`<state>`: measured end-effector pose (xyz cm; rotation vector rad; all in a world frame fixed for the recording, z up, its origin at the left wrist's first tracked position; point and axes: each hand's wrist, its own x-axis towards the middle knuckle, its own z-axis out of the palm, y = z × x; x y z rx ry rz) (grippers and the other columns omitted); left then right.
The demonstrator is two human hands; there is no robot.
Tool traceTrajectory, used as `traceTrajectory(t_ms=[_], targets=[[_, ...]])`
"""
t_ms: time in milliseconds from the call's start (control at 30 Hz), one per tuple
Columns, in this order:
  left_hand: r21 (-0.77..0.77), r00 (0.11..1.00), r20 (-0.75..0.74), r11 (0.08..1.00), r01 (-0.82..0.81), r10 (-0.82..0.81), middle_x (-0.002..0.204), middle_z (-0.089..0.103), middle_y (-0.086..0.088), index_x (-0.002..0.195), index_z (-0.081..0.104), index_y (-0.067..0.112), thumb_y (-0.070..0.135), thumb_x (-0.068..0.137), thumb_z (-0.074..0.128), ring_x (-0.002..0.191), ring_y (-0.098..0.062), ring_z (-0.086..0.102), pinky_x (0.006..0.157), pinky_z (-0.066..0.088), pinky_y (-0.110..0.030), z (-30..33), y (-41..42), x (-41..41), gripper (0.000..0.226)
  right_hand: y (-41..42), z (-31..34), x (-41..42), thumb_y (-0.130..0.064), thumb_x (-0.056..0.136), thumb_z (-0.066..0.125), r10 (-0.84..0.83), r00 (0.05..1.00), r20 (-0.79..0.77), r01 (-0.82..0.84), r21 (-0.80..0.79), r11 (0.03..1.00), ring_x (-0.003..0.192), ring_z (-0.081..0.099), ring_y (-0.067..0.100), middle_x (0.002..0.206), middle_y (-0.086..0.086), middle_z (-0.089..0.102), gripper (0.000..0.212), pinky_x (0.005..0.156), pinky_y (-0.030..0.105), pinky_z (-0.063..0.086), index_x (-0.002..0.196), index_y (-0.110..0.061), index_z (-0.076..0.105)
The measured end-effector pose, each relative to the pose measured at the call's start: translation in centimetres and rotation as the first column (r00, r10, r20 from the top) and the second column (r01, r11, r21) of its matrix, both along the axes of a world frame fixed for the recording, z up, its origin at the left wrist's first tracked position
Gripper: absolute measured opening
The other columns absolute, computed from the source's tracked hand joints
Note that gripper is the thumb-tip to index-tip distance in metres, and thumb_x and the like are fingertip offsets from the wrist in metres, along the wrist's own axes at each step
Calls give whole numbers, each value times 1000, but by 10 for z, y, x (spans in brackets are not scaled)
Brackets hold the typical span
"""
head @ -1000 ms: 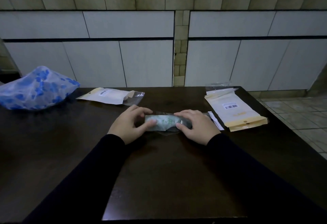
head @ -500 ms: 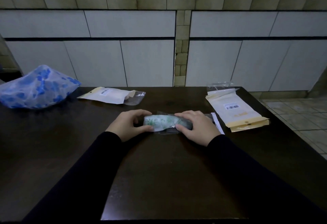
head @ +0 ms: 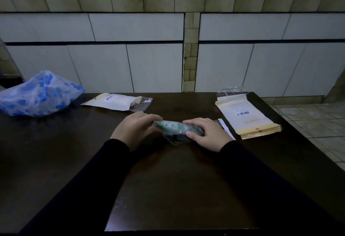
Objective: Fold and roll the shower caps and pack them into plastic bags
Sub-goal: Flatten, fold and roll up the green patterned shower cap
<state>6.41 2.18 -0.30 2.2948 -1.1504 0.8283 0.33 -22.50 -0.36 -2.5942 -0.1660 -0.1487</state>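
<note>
Rolled shower cap (head: 172,126) lies between the hands on the desk (head: 177,189) — left hand (head: 134,128) grips one end, right hand (head: 207,134) the other.

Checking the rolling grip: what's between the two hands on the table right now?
In the head view, the rolled green shower cap spans the gap between the left hand and right hand, lying on the dark table.
</note>
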Motion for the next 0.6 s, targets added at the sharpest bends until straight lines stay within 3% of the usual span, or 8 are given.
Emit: traceTrajectory(t_ms=[100, 200, 333, 467, 533, 600], targets=[[-16, 1000, 14, 1000, 0, 0, 90, 70, -6, 105, 70, 9, 9, 70, 82, 83, -9, 54, 74, 39, -13, 1, -2, -2, 36, 0, 1, -1, -42, 91, 58, 17, 1000, 13, -18, 12, 1000, 130, 39, 12, 138, -11, 50, 46, 108, 45, 36, 136, -37, 48], [54, 997, -21, 996, 70, -69, 91, 69, -4, 96, 70, 9, 8, 70, 82, 82, -6, 55, 77, 39, -9, -1, -3, -2, 29, 1, 2, -2, -42, 91, 58, 14, 1000, 19, -14, 2, 1000, 130, 38, 11, 138, -11, 50, 46, 110, 43, 34, 136, -39, 48], [60, 973, -205, 991, 116, -101, 98, 65, 2, 91, 70, 13, 5, 73, 80, 81, 0, 53, 73, 43, -3, -7, -5, 3, 22, 2, 2, -3, -43, 91, 58, 7, 999, 32, -5, -56, 998, 130, 38, 10, 137, -12, 50, 46, 111, 40, 33, 136, -39, 48], [-151, 846, -519, 987, 49, -121, 108, 63, 10, 100, 75, 19, 1, 81, 70, 91, -6, 63, 78, 52, -14, -5, 3, -4, 27, 4, 0, -2, -47, 91, 56, -26, 998, 53, 30, -87, 996, 129, 39, 10, 137, -13, 51, 46, 110, 41, 33, 135, -41, 48], [-208, 802, -589, 978, -32, -99, 106, 62, 11, 101, 75, 25, 18, 85, 70, 88, -8, 62, 76, 50, -17, -3, 2, -8, 18, 6, 0, -2, -49, 91, 54, -40, 997, 59, 47, -110, 993, 128, 39, 10, 137, -13, 50, 47, 110, 40, 33, 136, -41, 46], [-222, 802, -596, 952, -209, 38, 94, 65, 12, 94, 73, 32, 41, 84, 69, 82, -3, 60, 73, 47, -16, -2, -3, -8, 14, 9, -1, -2, -50, 91, 52, -62, 995, 80, 72, -139, 988, 128, 39, 11, 138, -13, 49, 48, 108, 38, 33, 138, -41, 44]])
